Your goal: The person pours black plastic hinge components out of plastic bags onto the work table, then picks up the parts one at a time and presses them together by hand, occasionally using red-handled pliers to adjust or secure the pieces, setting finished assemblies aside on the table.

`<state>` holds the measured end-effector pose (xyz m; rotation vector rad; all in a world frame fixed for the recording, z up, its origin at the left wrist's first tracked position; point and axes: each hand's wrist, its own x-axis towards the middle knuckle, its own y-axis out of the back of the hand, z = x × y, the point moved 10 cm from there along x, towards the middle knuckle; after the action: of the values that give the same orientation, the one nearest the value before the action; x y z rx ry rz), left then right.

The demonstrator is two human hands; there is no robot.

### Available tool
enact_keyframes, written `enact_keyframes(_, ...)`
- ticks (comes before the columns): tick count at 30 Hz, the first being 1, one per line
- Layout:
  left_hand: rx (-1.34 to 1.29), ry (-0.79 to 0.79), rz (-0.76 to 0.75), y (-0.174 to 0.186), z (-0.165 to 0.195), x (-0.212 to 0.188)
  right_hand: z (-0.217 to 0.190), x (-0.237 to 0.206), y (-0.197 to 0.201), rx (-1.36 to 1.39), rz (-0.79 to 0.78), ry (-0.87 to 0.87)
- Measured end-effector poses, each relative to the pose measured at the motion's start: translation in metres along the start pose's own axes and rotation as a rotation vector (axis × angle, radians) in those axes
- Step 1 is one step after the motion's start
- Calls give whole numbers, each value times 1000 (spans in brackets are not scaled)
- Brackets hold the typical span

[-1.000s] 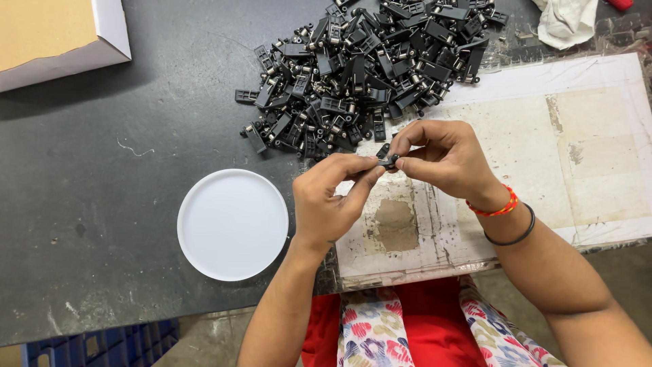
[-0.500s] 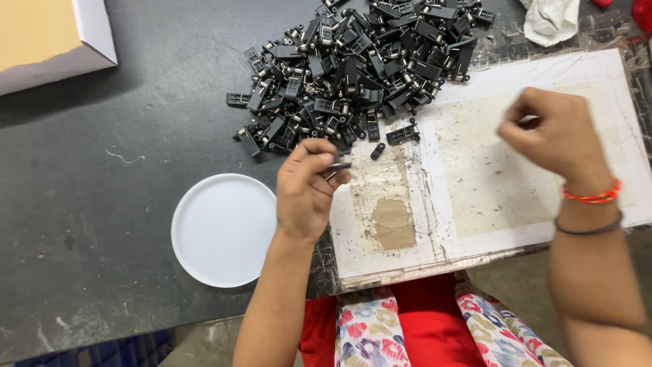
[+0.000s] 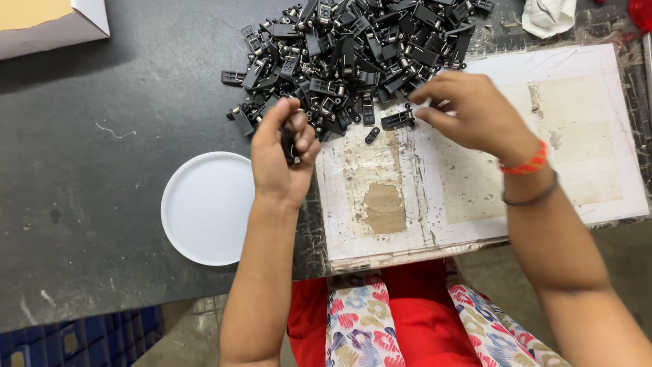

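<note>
Dark grey tabletop [image 3: 102,156], scuffed. Left hand [image 3: 282,160] at the front edge of the parts pile, grip pinched on a small black clip [image 3: 288,144], held just above the surface. Right hand [image 3: 472,112] over the stained white board [image 3: 577,129], fingers curled and reaching at the pile of black clips [image 3: 353,54]; can't tell if it holds anything. Loose clip [image 3: 397,120] and a small black link [image 3: 371,135] lie between the hands. White round lid [image 3: 204,211] sits left of the left wrist. Cardboard box [image 3: 47,24] in the far left corner.
</note>
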<state>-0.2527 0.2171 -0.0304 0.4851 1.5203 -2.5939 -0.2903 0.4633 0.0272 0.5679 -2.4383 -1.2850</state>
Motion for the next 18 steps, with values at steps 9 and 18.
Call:
enact_keyframes(9, 248, -59, -121, -27, -15, 27, -13, 6, -14, 71, 45, -85)
enact_keyframes(18, -67, 215, -124, -33, -62, 11, -31, -7, -19, 817, 172, -4)
